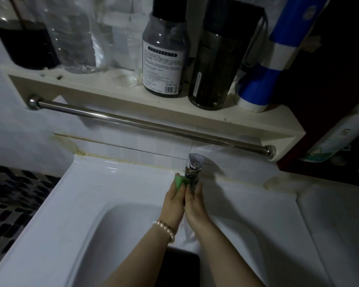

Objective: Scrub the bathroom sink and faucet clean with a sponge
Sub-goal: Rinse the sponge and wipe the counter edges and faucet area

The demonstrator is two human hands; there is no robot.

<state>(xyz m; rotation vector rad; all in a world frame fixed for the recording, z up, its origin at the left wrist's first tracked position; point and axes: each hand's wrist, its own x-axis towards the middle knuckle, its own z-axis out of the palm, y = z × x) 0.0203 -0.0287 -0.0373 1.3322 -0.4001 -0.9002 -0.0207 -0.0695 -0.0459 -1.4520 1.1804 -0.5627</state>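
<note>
While both our forearms reach forward over the white sink (75, 195), our left hand (173, 200) presses one green sponge (180, 181) against the left side of the chrome faucet (193, 169), fingers together and curled round the sponge. Our right hand (195, 200) cups the faucet's right side, fingers pressed together along its body. One beaded bracelet (165, 227) circles our left wrist. Above, one shelf (116, 88) carries two dark bottles (164, 59), and one towel bar (145, 123) runs beneath it.
</note>
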